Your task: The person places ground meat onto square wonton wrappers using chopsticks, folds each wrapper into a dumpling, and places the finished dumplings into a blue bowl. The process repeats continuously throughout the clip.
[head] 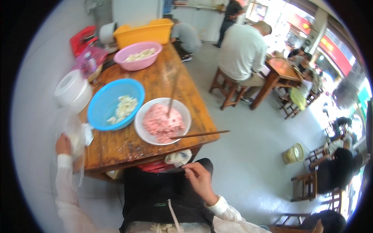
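Note:
My left hand (63,144) is at a clear plastic bag (76,142) with pale contents, by the table's left edge; the plastic hides part of its fingers. Over my lap, just off the table's front edge, my right hand (199,179) has its thumb and forefinger close together, near a crumpled pale cloth (178,158). Whether anything small is between them is unclear. A white bowl of pink minced meat (158,121) has one chopstick (170,107) standing in it and another (204,134) lying across its rim. Beside it, a blue basin (100,102) holds whitish dumplings (126,107).
Farther back on the wooden table (186,87) stand a pink basket (140,64) of pale pieces and a yellow tub (142,33). A white lidded container (72,90) is by the wall. A person sits on a stool (227,90) to the right; a wastebasket (288,155) is on the floor.

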Available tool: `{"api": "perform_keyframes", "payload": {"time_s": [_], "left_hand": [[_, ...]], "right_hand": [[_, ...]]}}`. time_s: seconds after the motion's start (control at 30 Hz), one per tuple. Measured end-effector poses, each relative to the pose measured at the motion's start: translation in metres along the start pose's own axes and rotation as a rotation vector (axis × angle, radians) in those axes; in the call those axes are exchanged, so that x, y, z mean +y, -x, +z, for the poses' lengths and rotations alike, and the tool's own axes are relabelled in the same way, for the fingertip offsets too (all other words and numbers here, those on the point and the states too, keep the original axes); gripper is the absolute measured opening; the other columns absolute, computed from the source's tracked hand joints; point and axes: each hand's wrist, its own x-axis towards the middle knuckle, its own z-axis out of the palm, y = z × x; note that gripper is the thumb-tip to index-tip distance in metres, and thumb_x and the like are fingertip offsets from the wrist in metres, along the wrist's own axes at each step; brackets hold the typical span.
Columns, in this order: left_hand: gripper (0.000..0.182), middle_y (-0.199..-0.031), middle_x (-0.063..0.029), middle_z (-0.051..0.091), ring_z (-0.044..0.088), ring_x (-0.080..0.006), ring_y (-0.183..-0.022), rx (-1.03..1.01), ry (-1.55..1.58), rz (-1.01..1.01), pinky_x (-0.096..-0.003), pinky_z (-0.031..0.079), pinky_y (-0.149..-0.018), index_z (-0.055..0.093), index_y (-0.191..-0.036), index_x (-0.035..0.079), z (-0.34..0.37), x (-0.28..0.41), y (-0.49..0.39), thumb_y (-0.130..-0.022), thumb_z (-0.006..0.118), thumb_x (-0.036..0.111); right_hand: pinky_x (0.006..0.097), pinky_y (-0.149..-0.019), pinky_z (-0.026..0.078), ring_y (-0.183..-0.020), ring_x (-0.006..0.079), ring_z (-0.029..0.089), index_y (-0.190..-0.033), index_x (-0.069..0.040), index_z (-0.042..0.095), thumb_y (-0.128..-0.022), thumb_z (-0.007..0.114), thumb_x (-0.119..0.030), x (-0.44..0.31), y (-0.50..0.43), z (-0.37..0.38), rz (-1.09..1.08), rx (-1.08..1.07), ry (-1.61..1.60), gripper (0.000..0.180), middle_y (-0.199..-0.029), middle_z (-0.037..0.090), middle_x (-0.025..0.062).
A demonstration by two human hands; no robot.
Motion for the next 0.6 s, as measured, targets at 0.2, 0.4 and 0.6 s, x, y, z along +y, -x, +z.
{"api": "perform_keyframes", "payload": {"time_s": [0.2,0.4,0.6], "left_hand": [[0.019,-0.084,-0.0147,0.067,0.064,-0.0364,-0.081,0.073,-0.089,0.010,-0.0486,0.050,-0.070,0.055,-0.104,0.007,0.013,0.002,0.005,-0.088,0.060,0.016],[0.031,-0.093,-0.0142,0.066,0.064,-0.0313,-0.088,-0.060,0.358,-0.197,-0.0416,0.048,-0.081,0.057,-0.116,0.005,0.049,-0.036,-0.007,-0.088,0.061,0.017],[0.027,-0.108,-0.0146,0.065,0.061,-0.0276,-0.099,0.025,0.429,-0.017,-0.0366,0.046,-0.089,0.061,-0.112,0.001,0.037,-0.082,-0.033,-0.091,0.061,0.018]], "right_hand": [[0.0227,-0.067,0.050,-0.075,0.0095,0.060,-0.103,0.000,0.065,-0.093,0.057,-0.003,0.001,0.010,-0.008,-0.011,-0.080,0.005,0.013,-0.093,0.060,0.0048],[0.0231,-0.067,0.049,-0.073,0.0099,0.060,-0.103,0.001,0.065,-0.094,0.058,-0.005,0.001,0.014,-0.007,0.034,-0.145,0.035,0.012,-0.093,0.061,0.0053],[0.0243,-0.065,0.049,-0.072,0.0109,0.061,-0.103,0.000,0.065,-0.094,0.060,-0.006,-0.003,0.011,0.006,-0.002,-0.185,0.040,0.012,-0.088,0.061,0.0056]]}}
